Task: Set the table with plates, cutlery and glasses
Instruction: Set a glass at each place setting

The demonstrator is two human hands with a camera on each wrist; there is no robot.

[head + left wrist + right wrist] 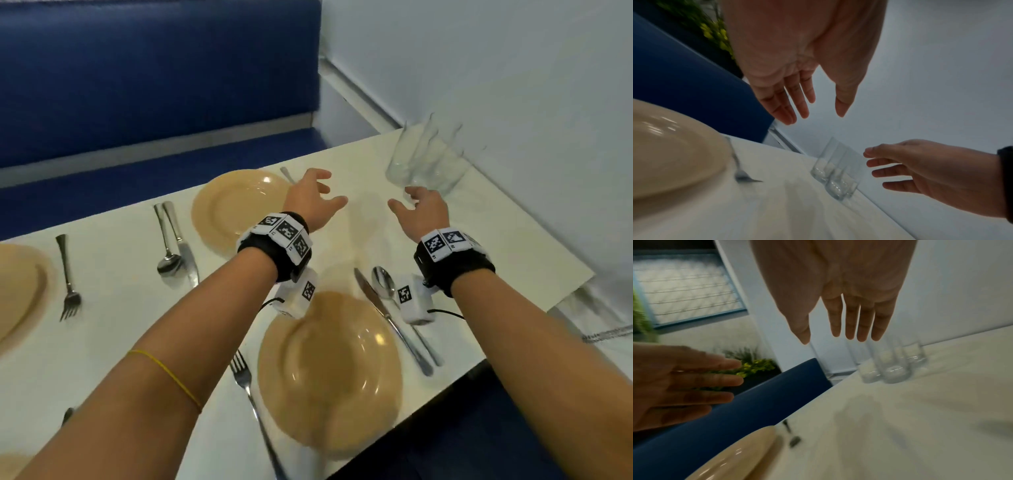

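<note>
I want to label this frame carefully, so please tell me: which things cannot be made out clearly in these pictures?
- Clear drinking glasses: motion blur in every view; their number is uncertain.
- Silver fork beside the far tan round plate: head view, the left hand covers most of it.
- Left tan plate: cut by the head view's edge.
- Right hand: contact with the glasses is unclear.

No legible text, brand, number or sign. Only black-and-white coded marker squares on both wristbands (pixel 284 236); these carry no readable characters.
</note>
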